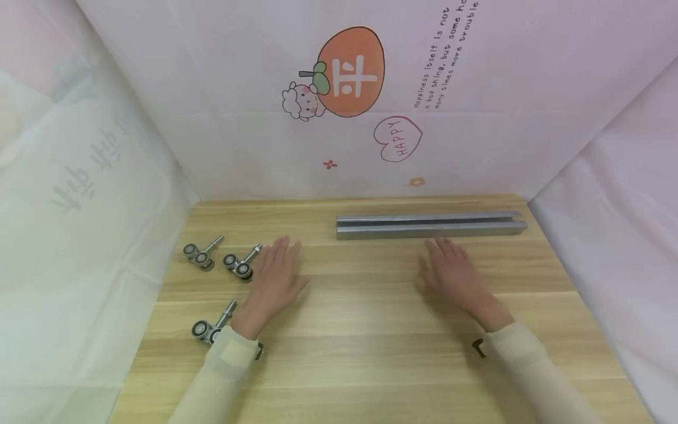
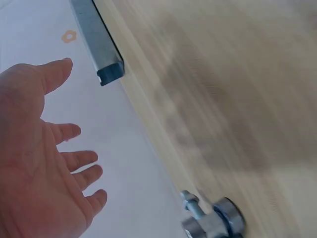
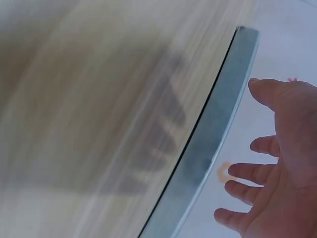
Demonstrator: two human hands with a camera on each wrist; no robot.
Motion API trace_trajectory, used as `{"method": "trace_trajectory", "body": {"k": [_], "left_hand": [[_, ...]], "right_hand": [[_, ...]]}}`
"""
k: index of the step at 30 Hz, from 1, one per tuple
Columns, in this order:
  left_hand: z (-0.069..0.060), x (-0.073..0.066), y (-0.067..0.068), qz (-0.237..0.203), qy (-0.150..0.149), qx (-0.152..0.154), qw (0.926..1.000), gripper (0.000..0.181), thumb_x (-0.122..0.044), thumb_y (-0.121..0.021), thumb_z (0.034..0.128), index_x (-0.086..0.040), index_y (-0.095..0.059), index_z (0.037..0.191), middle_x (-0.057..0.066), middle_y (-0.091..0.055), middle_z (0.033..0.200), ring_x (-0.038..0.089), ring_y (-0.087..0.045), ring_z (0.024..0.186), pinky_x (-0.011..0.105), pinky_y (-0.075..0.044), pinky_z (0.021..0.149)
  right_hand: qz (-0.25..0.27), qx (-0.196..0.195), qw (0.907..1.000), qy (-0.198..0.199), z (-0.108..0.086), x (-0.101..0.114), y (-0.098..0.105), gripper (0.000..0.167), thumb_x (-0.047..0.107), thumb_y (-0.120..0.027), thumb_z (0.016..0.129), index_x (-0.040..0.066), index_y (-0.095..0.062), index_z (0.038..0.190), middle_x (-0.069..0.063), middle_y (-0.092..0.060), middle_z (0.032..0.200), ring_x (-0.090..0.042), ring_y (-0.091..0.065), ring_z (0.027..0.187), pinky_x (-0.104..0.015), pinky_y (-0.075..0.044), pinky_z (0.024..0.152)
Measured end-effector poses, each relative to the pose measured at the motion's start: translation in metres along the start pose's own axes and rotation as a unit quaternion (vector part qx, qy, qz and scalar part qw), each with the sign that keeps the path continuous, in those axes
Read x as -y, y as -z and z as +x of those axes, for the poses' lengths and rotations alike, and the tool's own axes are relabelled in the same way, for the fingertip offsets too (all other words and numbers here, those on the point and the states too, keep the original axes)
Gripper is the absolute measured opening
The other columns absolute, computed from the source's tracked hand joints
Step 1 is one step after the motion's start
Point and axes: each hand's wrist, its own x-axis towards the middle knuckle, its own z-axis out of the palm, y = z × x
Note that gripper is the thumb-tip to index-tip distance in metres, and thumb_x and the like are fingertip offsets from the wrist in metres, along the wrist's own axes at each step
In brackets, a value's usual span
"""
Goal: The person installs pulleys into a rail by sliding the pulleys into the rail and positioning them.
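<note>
My left hand [image 1: 272, 284] hovers over the left part of the wooden table, fingers spread and holding nothing. Close to its fingertips lies a roller trolley with a threaded bolt [image 1: 238, 268]. Another roller trolley [image 1: 197, 257] lies farther left, and a third roller trolley [image 1: 201, 330] is partly hidden by my left sleeve. My right hand [image 1: 457, 278] is above the table's right half, its fingers extended and grasping nothing. Just beyond its fingertips rests a grey metal channel rail [image 1: 431, 229], slotted side up. The left wrist view shows the rail's end [image 2: 111, 72]; the right wrist view shows its long side [image 3: 208, 134].
The wooden tabletop [image 1: 349, 353] meets a printed white cloth [image 1: 238, 147] at the back. Cloth also hangs at the left and right sides. Small dark pieces, seen only in part, show beside both cuffs.
</note>
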Motion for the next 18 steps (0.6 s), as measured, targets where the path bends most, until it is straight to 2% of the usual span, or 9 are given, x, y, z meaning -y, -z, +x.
{"method": "trace_trajectory", "body": {"k": [5,7,9,13,15,18], "left_hand": [[0.022,-0.007,0.005,0.004,-0.02,0.018,0.9996,0.077,-0.043,-0.066,0.1035,-0.009,-0.034,0.165,0.019,-0.031,0.17,0.037,-0.027,0.158,0.055,-0.016,0.131],[0.031,-0.011,0.007,0.004,-0.025,0.031,0.9992,0.075,-0.043,-0.064,0.1048,-0.01,-0.033,0.165,0.018,-0.031,0.171,0.036,-0.028,0.158,0.052,-0.016,0.132],[0.041,-0.014,0.009,0.003,-0.035,0.043,0.9985,0.073,-0.042,-0.062,0.1061,-0.009,-0.033,0.165,0.018,-0.032,0.17,0.036,-0.028,0.158,0.052,-0.017,0.132],[0.064,-0.021,0.009,0.007,-0.075,0.055,0.9957,0.069,-0.039,-0.06,0.1074,-0.006,-0.035,0.163,0.021,-0.037,0.167,0.037,-0.033,0.156,0.052,-0.022,0.13],[0.077,-0.025,0.007,-0.001,-0.09,0.061,0.9941,0.068,-0.036,-0.061,0.1069,-0.004,-0.036,0.162,0.021,-0.038,0.166,0.037,-0.035,0.155,0.053,-0.025,0.129],[0.095,-0.034,0.002,-0.01,-0.091,0.072,0.9932,0.069,-0.034,-0.062,0.1059,-0.005,-0.036,0.163,0.019,-0.038,0.167,0.034,-0.034,0.156,0.05,-0.025,0.13]], "right_hand": [[0.0,-0.073,0.9962,0.047,0.009,-0.03,0.007,0.061,0.02,-0.076,0.095,-0.013,-0.053,0.14,-0.035,-0.059,0.136,-0.055,-0.055,0.127,-0.07,-0.047,0.104],[0.002,-0.08,0.9951,0.058,0.012,-0.043,0.011,0.06,0.018,-0.075,0.094,-0.013,-0.053,0.14,-0.037,-0.059,0.135,-0.056,-0.055,0.127,-0.07,-0.046,0.105],[0.007,-0.069,0.9958,0.059,0.016,-0.058,0.014,0.061,0.018,-0.075,0.094,-0.012,-0.052,0.142,-0.039,-0.057,0.136,-0.059,-0.053,0.126,-0.071,-0.045,0.105],[0.023,-0.024,0.998,0.053,0.023,-0.085,0.023,0.069,0.014,-0.08,0.092,-0.013,-0.047,0.146,-0.042,-0.052,0.139,-0.061,-0.049,0.129,-0.072,-0.042,0.107],[0.035,0.003,0.9986,0.04,0.027,-0.097,0.026,0.073,0.013,-0.081,0.092,-0.014,-0.044,0.148,-0.042,-0.049,0.142,-0.061,-0.047,0.131,-0.073,-0.042,0.108],[0.049,0.045,0.9978,0.003,0.032,-0.115,0.028,0.075,0.018,-0.079,0.095,-0.011,-0.04,0.152,-0.041,-0.044,0.148,-0.061,-0.041,0.136,-0.074,-0.038,0.111]]}}
